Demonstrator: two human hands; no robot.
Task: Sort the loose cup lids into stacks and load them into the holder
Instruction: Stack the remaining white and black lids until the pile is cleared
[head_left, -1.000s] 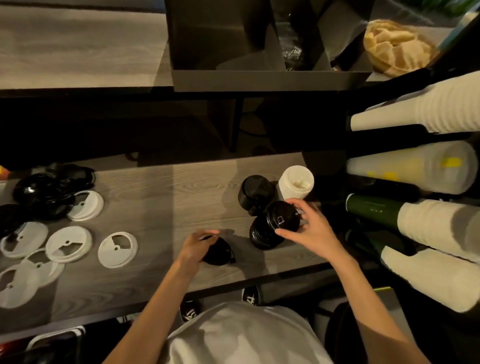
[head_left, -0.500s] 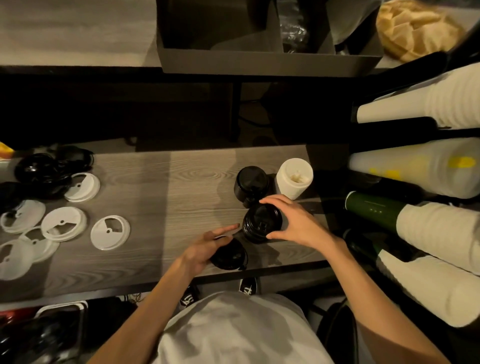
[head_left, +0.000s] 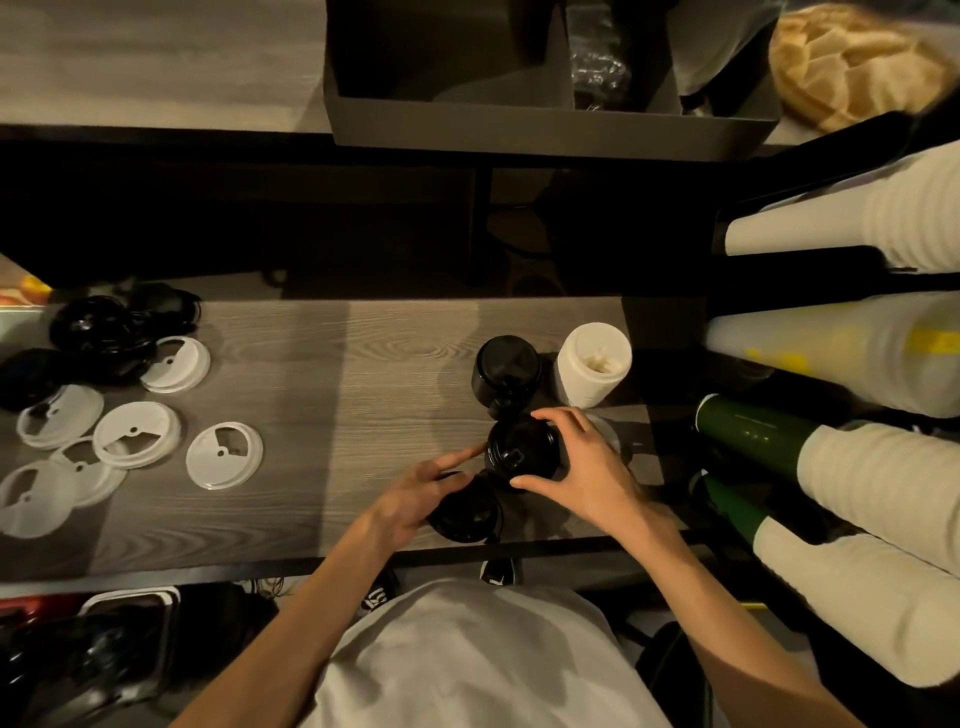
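Sorting is partly done, and nothing shows as loaded into a holder yet.

At far left, loose black lids (head_left: 98, 332) and flat white lids (head_left: 136, 434) lie unsorted on the table (head_left: 363, 374). The left hand (head_left: 415, 501) rests on a black lid (head_left: 465, 512), forefinger straight; the right hand (head_left: 587, 467) curls round a black stack (head_left: 522, 449), with another black stack (head_left: 506, 371) and a white stack (head_left: 592, 371) behind.
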